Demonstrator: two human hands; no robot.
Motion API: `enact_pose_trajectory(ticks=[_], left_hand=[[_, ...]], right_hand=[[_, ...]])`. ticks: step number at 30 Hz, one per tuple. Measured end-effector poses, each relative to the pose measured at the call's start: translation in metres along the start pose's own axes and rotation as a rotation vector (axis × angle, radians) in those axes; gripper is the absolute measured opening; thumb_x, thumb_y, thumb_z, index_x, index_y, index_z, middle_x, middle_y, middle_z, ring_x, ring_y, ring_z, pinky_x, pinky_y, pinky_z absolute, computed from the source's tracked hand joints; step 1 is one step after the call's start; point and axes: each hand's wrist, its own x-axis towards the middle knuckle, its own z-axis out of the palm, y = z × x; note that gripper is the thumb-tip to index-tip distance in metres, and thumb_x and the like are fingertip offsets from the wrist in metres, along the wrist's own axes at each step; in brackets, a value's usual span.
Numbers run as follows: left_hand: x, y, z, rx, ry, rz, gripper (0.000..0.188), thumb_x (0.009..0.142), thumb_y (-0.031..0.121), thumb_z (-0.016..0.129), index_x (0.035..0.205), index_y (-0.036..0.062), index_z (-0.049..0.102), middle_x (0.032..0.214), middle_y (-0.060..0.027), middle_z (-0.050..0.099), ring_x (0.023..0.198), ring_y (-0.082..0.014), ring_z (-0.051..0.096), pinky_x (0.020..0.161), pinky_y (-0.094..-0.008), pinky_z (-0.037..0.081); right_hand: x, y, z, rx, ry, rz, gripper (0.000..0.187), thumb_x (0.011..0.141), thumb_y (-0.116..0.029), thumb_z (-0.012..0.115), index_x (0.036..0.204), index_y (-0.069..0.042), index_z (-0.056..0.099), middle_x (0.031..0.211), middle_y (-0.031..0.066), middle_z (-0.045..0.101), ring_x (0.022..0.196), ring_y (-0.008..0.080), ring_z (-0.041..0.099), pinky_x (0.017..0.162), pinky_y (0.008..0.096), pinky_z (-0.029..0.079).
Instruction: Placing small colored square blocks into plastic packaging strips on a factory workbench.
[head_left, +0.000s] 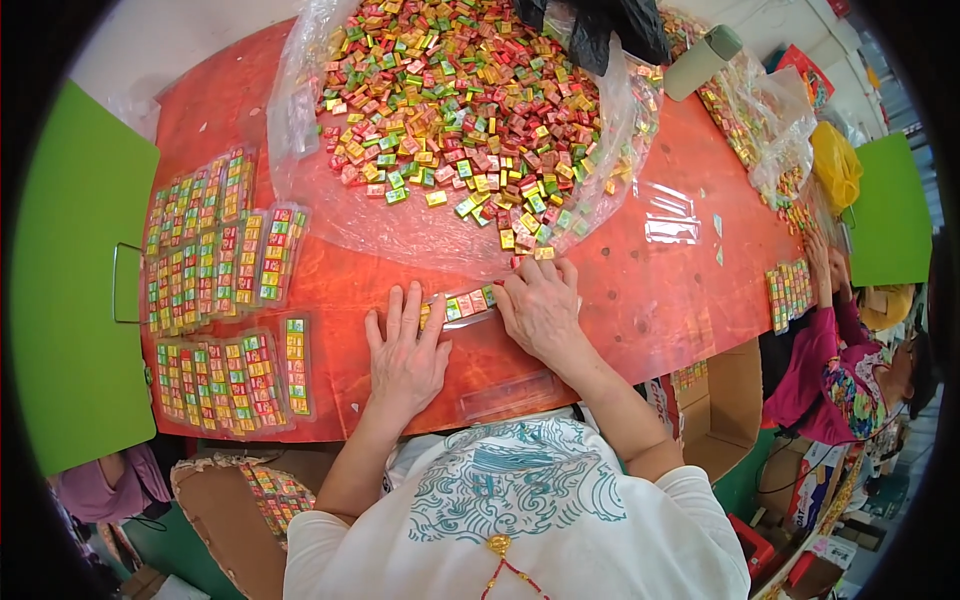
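Observation:
A see-through plastic tray (470, 318) lies on the red table in front of me, with a row of small wrapped blocks (468, 302) in red, green and yellow. My left hand (408, 352) rests at the row's left end, fingers stretched out and spread. At the other end my right hand (541, 305) is closed, its bent fingertips on small wrapped blocks by the tray; the fingers partly hide them. Just beyond, a large heap of loose wrapped blocks (460, 110) spreads over a see-through plastic sheet (400, 235).
Filled trays (215, 270) lie in overlapping rows at the left. An empty-looking tray (508, 398) sits by the near table edge. Cardboard boxes (735, 400) stand below. A bottle (703, 62) and black bag (600, 35) are at the back. Another person (830, 370) works at the right.

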Motion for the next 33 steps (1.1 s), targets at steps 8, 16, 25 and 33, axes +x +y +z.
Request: enact_pose_trajectory(ticks=[8, 16, 25, 33], left_hand=[[0.000, -0.002, 0.000, 0.005, 0.013, 0.017, 0.069, 0.092, 0.028, 0.065, 0.155, 0.0128, 0.041, 0.162, -0.0202, 0.031, 0.150, -0.0407, 0.027, 0.115, -0.0633, 0.019], [-0.001, 0.002, -0.001, 0.006, -0.004, 0.006, 0.068, 0.091, 0.027, 0.067, 0.154, 0.0117, 0.042, 0.162, -0.0212, 0.031, 0.149, -0.0414, 0.027, 0.114, -0.0649, 0.020], [0.000, -0.002, -0.001, 0.036, 0.001, 0.014, 0.069, 0.092, 0.028, 0.065, 0.154, 0.0117, 0.042, 0.162, -0.0209, 0.030, 0.149, -0.0407, 0.028, 0.115, -0.0620, 0.019], [-0.001, -0.003, 0.003, 0.017, -0.002, 0.025, 0.069, 0.091, 0.027, 0.067, 0.154, 0.0123, 0.042, 0.162, -0.0221, 0.031, 0.149, -0.0426, 0.028, 0.113, -0.0666, 0.020]], right_hand=[[0.002, 0.010, -0.009, 0.028, -0.162, 0.019, 0.024, 0.093, -0.027, 0.064, 0.080, -0.009, 0.071, 0.086, 0.0080, 0.064, 0.090, 0.0254, 0.062, 0.089, 0.0426, 0.038], [0.011, 0.015, -0.010, -0.008, -0.246, -0.050, 0.023, 0.093, -0.029, 0.065, 0.081, -0.010, 0.072, 0.081, 0.0090, 0.066, 0.083, 0.0275, 0.066, 0.084, 0.0439, 0.041], [0.002, 0.015, -0.006, 0.128, -0.095, 0.051, 0.013, 0.090, -0.020, 0.068, 0.094, -0.009, 0.063, 0.086, 0.0083, 0.065, 0.083, 0.0266, 0.064, 0.080, 0.0414, 0.041], [-0.007, 0.014, -0.009, 0.143, 0.000, 0.068, 0.009, 0.088, -0.013, 0.069, 0.091, -0.009, 0.061, 0.085, 0.0074, 0.062, 0.084, 0.0264, 0.061, 0.082, 0.0409, 0.041]])
